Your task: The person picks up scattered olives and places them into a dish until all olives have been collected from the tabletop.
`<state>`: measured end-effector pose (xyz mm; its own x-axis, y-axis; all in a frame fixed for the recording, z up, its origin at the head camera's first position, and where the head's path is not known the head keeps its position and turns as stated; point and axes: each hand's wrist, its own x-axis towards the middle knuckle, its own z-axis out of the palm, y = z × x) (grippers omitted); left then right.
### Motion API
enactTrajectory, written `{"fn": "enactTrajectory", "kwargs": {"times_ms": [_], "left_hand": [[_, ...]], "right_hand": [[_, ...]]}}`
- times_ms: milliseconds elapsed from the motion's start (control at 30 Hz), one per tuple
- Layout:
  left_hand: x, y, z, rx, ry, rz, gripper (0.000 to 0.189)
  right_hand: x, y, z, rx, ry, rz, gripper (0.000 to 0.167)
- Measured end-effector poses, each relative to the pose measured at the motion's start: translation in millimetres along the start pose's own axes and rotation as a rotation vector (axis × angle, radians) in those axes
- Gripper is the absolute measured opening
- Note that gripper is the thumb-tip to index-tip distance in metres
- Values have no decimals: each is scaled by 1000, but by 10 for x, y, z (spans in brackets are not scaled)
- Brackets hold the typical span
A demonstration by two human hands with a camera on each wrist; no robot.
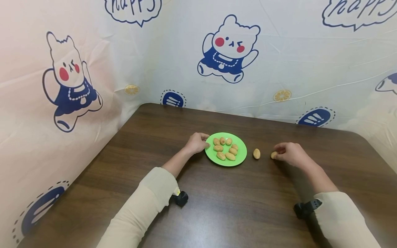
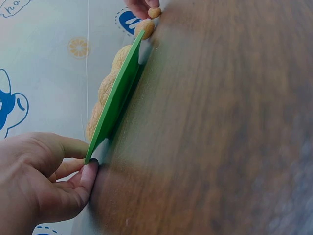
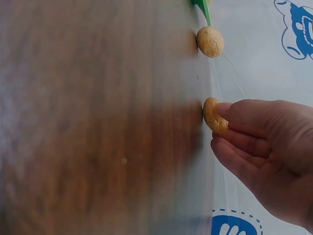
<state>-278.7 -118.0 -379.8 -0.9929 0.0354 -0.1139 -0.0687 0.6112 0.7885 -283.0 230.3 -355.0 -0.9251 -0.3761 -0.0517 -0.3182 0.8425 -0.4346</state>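
A round green plate (image 1: 226, 164) lies on the table with several tan, wrinkled unshelled peanuts (image 1: 230, 156) spread over it. My left hand (image 1: 196, 142) is at the plate's left rim. In the left wrist view, thumb and fingers (image 2: 76, 147) pinch that edge. To the right of the plate, one loose peanut (image 1: 256, 153) rests on the tabletop, touched by neither hand. Farther right, my right hand (image 1: 291, 154) pinches another peanut (image 3: 213, 115) between thumb and fingers, at or just above the table surface; I cannot tell if it touches.
The dark brown wooden table (image 1: 217, 213) has rounded far corners. Behind and to the left hangs a pale cloth (image 1: 183, 44) printed with cartoon bears. A small black camera (image 1: 181, 198) sits on the left wrist and another black camera (image 1: 305, 208) on the right.
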Motion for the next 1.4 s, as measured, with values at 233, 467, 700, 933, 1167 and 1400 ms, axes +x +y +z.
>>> {"fn": "enactTrajectory", "kwargs": {"times_ms": [233,467,700,933,1167,1400], "left_hand": [[2,1,4,-4,2,-2,43],[6,6,4,-2,1,-6,44],[4,9,1,0,-1,-8,44],[-1,17,-5,-6,0,-7,44],[2,9,-5,-3,-1,-11,43],[-3,20,-4,-8,-1,-8,43]], "right_hand": [[12,21,8,-29,-8,-10,19],[10,33,20,-37,5,-11,14],[17,10,23,-48,6,-16,11],[20,-1,18,-44,3,-18,10],[27,-25,27,-40,67,-49,9],[60,-94,61,-35,131,-89,9]]}}
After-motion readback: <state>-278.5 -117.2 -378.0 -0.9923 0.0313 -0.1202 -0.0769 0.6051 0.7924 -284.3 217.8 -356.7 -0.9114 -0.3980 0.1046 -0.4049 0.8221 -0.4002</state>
